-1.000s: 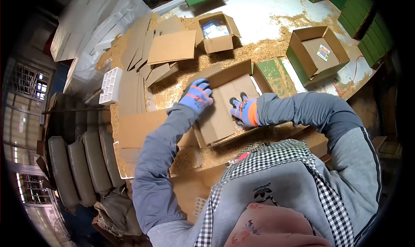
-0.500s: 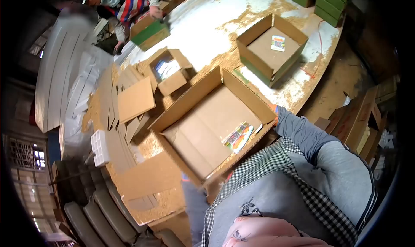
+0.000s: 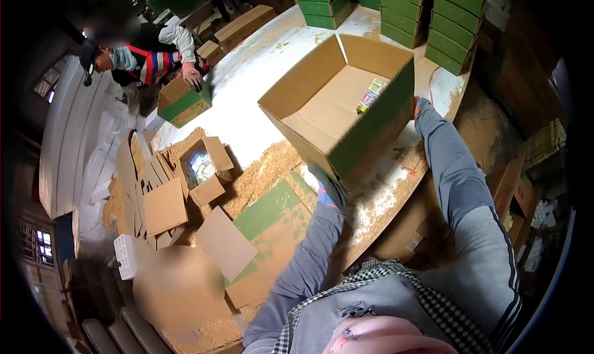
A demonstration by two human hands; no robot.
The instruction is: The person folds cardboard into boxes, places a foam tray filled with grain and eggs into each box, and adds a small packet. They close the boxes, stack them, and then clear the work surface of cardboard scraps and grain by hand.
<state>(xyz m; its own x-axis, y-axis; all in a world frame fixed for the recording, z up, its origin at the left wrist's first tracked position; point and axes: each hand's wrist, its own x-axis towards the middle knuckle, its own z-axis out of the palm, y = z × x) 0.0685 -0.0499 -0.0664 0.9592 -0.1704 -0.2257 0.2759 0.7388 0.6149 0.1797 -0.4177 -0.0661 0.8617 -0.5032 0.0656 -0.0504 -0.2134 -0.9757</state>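
Observation:
An open cardboard box with green outer sides (image 3: 377,128) is held out in front of me over the table. A small colourful printed packet (image 3: 371,96) lies inside it, against the right wall. My right hand (image 3: 421,106) grips the box's right side, mostly hidden behind it. My left hand (image 3: 331,196) is at the lower front corner, its fingers largely hidden by the box. Below the box, a green-printed cardboard sheet (image 3: 272,208) lies on the table.
Stacked green boxes (image 3: 455,26) stand at the table's far right. At left are a small box with printed packets (image 3: 201,167), loose cardboard pieces (image 3: 165,207), wood shavings (image 3: 263,174) and a white tray (image 3: 125,256). Across the table, a co-worker (image 3: 148,63) handles another green box (image 3: 185,104).
Both my hands have carried the box forward, away from my body, to the far part of the table. The view has shifted, showing more of the green stacks and the co-worker.

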